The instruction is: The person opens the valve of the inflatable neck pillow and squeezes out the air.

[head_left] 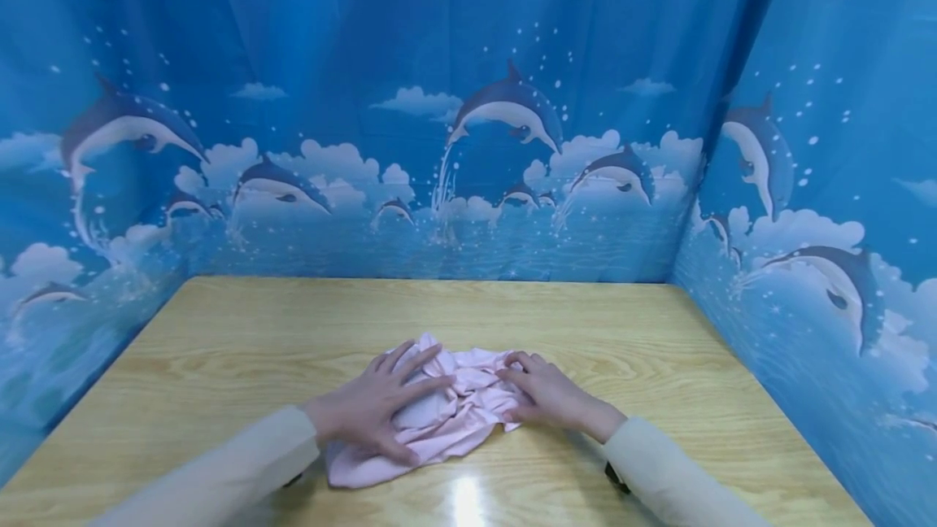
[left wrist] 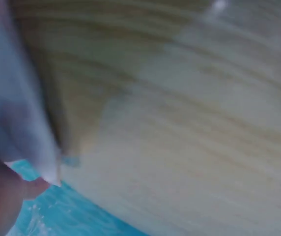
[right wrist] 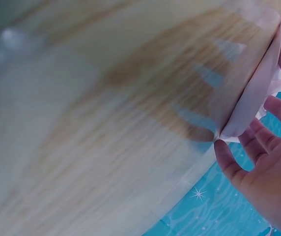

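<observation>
A crumpled pale pink cloth (head_left: 476, 397) lies in folds near the front middle of the table; its exact kind cannot be told. My left hand (head_left: 376, 409) rests on its left part with the fingers spread apart. At the cloth's right edge, my right hand (head_left: 549, 393) touches the folds with loosely bent, separated fingers. The right wrist view shows the right hand (right wrist: 270, 162) from the palm side, fingertips against the edge of the cloth (right wrist: 258, 98). In the left wrist view, cloth (left wrist: 17, 108) covers most of the left hand (left wrist: 3, 196).
The wood-grain table (head_left: 622, 332) extends behind and to both sides of the cloth. Blue curtains (head_left: 351, 47) printed with dolphins and clouds stand along its back, left and right edges. A bright light reflection lies on the table in front of the cloth.
</observation>
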Tool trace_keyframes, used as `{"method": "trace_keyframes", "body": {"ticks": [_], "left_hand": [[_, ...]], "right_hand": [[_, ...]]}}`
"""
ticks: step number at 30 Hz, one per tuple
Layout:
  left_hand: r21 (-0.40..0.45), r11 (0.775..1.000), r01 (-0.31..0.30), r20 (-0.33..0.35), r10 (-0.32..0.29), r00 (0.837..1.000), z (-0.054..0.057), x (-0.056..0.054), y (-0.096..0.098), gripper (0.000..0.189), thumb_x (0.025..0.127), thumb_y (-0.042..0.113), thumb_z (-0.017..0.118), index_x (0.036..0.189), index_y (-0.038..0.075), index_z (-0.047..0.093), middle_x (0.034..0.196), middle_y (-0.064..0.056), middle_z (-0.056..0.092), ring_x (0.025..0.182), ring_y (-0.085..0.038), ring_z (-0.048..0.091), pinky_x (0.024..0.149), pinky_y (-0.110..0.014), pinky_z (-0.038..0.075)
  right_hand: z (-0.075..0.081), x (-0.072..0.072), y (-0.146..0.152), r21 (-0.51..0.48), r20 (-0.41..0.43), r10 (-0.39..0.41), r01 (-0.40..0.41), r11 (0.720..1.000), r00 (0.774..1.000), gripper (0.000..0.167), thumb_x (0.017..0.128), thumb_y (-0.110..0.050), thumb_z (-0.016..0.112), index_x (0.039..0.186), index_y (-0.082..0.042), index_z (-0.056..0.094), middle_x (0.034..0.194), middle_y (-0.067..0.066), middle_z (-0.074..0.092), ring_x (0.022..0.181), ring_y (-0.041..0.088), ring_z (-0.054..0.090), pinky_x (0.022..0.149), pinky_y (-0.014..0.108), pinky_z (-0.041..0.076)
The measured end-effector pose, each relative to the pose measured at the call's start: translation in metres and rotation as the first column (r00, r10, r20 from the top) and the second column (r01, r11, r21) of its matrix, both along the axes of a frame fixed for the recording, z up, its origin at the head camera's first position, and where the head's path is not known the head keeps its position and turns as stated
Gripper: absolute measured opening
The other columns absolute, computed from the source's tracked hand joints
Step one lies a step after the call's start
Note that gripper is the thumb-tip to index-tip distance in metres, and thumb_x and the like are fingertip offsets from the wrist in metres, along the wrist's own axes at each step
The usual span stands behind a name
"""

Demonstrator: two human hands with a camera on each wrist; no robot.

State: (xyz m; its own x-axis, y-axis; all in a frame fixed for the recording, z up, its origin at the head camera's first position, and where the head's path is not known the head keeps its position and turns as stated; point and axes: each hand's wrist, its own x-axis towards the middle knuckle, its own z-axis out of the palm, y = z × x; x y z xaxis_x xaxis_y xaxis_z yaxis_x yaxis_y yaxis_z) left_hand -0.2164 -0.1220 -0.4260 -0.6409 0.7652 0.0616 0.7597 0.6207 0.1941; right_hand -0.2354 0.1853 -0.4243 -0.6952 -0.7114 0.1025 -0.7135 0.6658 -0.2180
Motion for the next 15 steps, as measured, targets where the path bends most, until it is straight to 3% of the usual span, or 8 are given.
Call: {"method": "trace_keyframes", "body": {"ticks": [4, 10, 15], "left_hand": [[0.016, 1.000, 0.003, -0.022, -0.003, 1.000, -0.007, -0.002, -0.003, 0.094, 0.068, 0.077, 0.051, 0.145, 0.040, 0.010, 0.155, -0.002, -0.003, 0.139, -0.042, 0.003, 0.104, -0.065, 0.014], [0.049, 0.997, 0.055, -0.125, -0.048, 0.991, -0.018, -0.005, -0.005, 0.087, 0.075, 0.074, 0.046, 0.146, 0.035, 0.014, 0.154, -0.007, 0.008, 0.138, -0.035, 0.018, 0.105, -0.059, 0.023], [0.074, 0.993, 0.090, -0.155, -0.078, 0.985, -0.018, -0.003, -0.005, 0.082, 0.079, 0.068, 0.048, 0.146, 0.030, 0.018, 0.152, -0.013, 0.013, 0.134, -0.035, 0.026, 0.103, -0.057, 0.029]], "right_hand": [[0.001, 0.000, -0.001, 0.004, 0.020, -0.009, 0.008, 1.000, 1.000, 0.058, 0.082, -0.042, 0.063, 0.127, -0.007, 0.052, 0.127, 0.013, 0.046, 0.110, 0.030, 0.048, 0.087, 0.047, 0.043], [0.002, 0.000, -0.001, 0.003, 0.048, -0.018, 0.018, 1.000, 0.999, 0.059, 0.082, -0.040, 0.064, 0.129, -0.007, 0.051, 0.127, 0.013, 0.046, 0.110, 0.030, 0.047, 0.088, 0.047, 0.042], [0.001, 0.000, -0.001, 0.008, 0.054, -0.025, 0.024, 1.000, 0.998, 0.059, 0.082, -0.042, 0.063, 0.129, -0.008, 0.051, 0.128, 0.012, 0.045, 0.111, 0.029, 0.047, 0.088, 0.048, 0.042]]}}
